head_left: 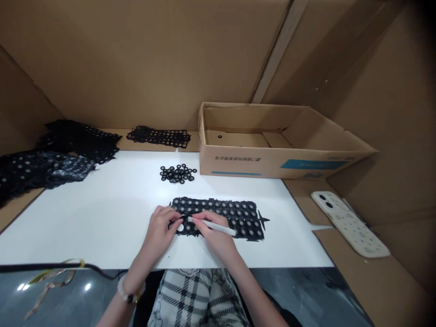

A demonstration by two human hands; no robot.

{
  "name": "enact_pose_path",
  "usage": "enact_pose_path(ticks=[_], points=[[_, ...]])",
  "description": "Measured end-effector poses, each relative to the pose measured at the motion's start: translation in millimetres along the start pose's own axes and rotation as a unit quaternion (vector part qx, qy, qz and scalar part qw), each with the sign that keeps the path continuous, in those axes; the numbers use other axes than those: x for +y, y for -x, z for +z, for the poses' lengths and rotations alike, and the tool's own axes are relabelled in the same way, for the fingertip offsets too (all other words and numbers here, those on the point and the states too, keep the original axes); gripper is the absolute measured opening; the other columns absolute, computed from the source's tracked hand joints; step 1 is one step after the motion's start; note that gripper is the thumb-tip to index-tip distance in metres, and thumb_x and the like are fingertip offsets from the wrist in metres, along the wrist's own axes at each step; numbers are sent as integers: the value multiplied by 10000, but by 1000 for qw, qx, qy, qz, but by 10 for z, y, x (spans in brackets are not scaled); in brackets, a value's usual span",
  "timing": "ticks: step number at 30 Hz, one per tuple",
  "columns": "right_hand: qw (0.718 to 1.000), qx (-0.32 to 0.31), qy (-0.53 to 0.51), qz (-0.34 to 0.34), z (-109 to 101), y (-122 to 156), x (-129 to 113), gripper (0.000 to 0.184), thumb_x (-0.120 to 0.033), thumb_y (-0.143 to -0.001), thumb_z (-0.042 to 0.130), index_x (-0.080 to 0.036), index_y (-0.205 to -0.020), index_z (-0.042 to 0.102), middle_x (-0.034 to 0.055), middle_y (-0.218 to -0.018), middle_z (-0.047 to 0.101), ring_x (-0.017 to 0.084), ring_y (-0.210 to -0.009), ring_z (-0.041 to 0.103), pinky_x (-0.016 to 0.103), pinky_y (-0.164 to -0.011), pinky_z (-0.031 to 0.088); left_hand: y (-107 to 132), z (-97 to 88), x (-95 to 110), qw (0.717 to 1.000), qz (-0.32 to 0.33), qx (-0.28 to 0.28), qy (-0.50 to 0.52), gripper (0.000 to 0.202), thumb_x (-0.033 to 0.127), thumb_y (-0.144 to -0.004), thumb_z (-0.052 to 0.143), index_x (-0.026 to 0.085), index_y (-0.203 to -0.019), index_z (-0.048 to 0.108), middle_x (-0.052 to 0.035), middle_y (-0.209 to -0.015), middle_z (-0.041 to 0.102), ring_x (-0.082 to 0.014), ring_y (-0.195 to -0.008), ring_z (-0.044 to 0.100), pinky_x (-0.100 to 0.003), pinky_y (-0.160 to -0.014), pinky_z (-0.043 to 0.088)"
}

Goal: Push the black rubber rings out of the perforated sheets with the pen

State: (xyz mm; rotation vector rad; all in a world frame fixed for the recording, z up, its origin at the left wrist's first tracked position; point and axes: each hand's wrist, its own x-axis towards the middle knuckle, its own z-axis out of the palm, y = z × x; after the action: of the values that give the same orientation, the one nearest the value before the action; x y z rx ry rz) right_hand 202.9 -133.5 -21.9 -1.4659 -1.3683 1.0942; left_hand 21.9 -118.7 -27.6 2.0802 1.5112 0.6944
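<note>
A black perforated sheet [231, 213] dotted with small round pieces lies flat on the white table [102, 213] in front of me. My left hand [160, 229] pinches the sheet's left end, fingers closed on it. My right hand [213, 234] grips a thin white stick tool [218, 226], whose tip touches the sheet's left part beside my left fingers. A small pile of loose black rings [177, 173] sits farther back on the table.
An open cardboard box [272, 161] stands at the back right. Stacks of black sheets [51, 159] lie at the left, another sheet [158, 135] at the back. A phone in a white case [349, 222] rests right. Cardboard walls surround the table.
</note>
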Motion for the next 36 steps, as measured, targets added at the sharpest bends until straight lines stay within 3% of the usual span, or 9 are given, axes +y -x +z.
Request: enact_pose_path(ticks=[5,11,17,19,23,27,31,34,36], points=[[998,10,20,-53,81,55,16,117,-225,-815,626,-205,-771,733,28,-794,735,182,-733,667,264,-673,479,-2,-22,-34,999,26,-1,41,141,267,-879,574,192,-816,674,-57,-838,663,-232,-868,500,-354,-791,410],[996,32,34,-74,144,57,73,114,-204,-824,621,-213,-802,733,29,-838,742,188,-777,683,272,-711,492,8,-52,-73,997,-3,-40,71,174,345,-856,605,212,-798,701,-50,-848,675,-238,-909,493,-368,-828,407],[996,40,38,-69,127,50,68,113,-212,-821,628,-219,-817,741,21,-837,747,186,-773,688,277,-712,499,53,-363,-22,966,-77,-174,178,184,378,-798,646,211,-762,715,-54,-927,655,-221,-914,555,-340,-822,452],[997,32,32,-67,107,55,43,110,-225,-818,635,-219,-811,744,20,-825,747,186,-760,687,277,-701,498,56,-439,-21,963,-126,-146,188,218,404,-782,647,197,-757,711,-59,-901,664,-217,-851,583,-328,-769,461],[998,38,-20,-43,59,72,-4,116,-273,-801,655,-206,-806,748,30,-785,742,194,-729,678,282,-670,504,-15,-457,-41,967,-188,-29,171,287,449,-776,630,183,-846,713,-73,-886,713,-236,-817,617,-344,-738,460],[995,58,-84,-10,15,96,4,150,-316,-789,663,-194,-810,748,49,-785,737,206,-715,668,302,-658,522,-99,-426,-9,963,-182,-10,198,277,439,-760,659,177,-832,715,-79,-924,737,-249,-881,643,-351,-780,477],[986,77,-147,14,-20,111,53,189,-363,-787,669,-196,-833,744,52,-763,729,201,-672,662,308,-626,537,-128,-453,46,956,-180,-7,230,346,448,-751,681,167,-953,694,-71,-829,741,-227,-801,663,-325,-724,492],[982,89,-168,14,-40,110,74,189,-367,-791,668,-200,-840,743,39,-712,714,187,-642,650,296,-612,534,-278,-518,33,975,-143,17,167,319,439,-761,665,167,-925,694,-61,-788,729,-215,-768,651,-301,-678,482],[982,86,-169,7,-49,105,75,188,-367,-795,667,-201,-843,743,34,-704,708,184,-643,644,292,-615,527,-501,-555,-10,990,-101,42,86,267,410,-776,642,174,-879,710,-61,-832,730,-211,-783,641,-301,-705,475]])
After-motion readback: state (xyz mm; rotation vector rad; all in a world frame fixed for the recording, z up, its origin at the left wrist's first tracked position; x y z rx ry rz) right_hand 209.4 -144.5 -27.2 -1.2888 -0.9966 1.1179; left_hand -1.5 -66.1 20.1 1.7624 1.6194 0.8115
